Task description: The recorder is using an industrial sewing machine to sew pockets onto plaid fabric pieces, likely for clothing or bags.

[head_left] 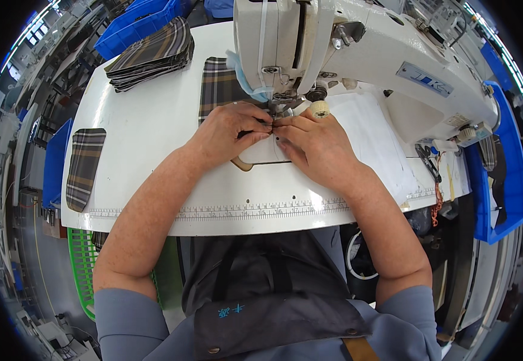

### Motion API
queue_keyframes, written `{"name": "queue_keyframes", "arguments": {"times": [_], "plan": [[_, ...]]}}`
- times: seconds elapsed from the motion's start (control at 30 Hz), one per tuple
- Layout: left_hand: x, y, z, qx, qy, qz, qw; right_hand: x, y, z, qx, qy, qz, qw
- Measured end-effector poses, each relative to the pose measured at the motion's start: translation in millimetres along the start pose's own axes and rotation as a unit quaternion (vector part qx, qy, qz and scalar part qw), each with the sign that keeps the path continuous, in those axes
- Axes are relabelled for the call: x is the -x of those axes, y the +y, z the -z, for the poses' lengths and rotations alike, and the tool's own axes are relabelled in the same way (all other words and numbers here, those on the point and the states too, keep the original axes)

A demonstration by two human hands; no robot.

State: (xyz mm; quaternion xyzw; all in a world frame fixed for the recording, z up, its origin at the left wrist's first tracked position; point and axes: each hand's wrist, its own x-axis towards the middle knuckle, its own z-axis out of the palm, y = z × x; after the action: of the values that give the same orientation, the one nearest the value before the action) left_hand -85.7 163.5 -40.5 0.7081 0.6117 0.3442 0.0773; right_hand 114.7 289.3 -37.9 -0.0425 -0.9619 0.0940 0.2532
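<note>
My left hand [234, 129] and my right hand [318, 144] meet just below the presser foot [282, 108] of a white sewing machine [252, 36]. Their fingertips are pinched close together around something small and dark, mostly hidden by the fingers. A dark plaid fabric piece [219, 78] lies directly behind my left hand, beside the needle area; whether the fingers grip it is unclear. A light blue strip [237, 72] hangs on the machine head. Another plaid piece [84, 168] lies at the table's left, and a stack of plaid pieces [147, 51] sits at the back left.
The white table [153, 215] has a printed ruler along its front edge. Dark snips [430, 162] lie at the right. Blue bins stand at the right [508, 210], left [57, 162] and back [123, 27]. A green basket [81, 265] is below the table's left side.
</note>
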Motion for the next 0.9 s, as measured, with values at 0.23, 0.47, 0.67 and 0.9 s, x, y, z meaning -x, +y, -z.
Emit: {"name": "queue_keyframes", "arguments": {"times": [0.23,0.47,0.67,0.9], "plan": [[-8.3,-2.7,0.4,-0.032,0.01,0.035,0.999,0.9,-1.4,-3.0,0.042,0.001,-0.006,0.999],[-8.7,-0.3,-3.7,-0.093,0.022,0.011,0.995,3.4,0.3,-5.0,0.035,0.024,-0.016,0.999],[-7.6,4.2,-8.4,-0.15,0.029,-0.003,0.988,3.9,0.9,-6.7,0.02,0.027,-0.011,0.999],[-3.7,7.3,-15.7,-0.147,0.058,-0.007,0.987,3.7,3.3,-7.7,0.007,0.029,0.01,0.999]]}}
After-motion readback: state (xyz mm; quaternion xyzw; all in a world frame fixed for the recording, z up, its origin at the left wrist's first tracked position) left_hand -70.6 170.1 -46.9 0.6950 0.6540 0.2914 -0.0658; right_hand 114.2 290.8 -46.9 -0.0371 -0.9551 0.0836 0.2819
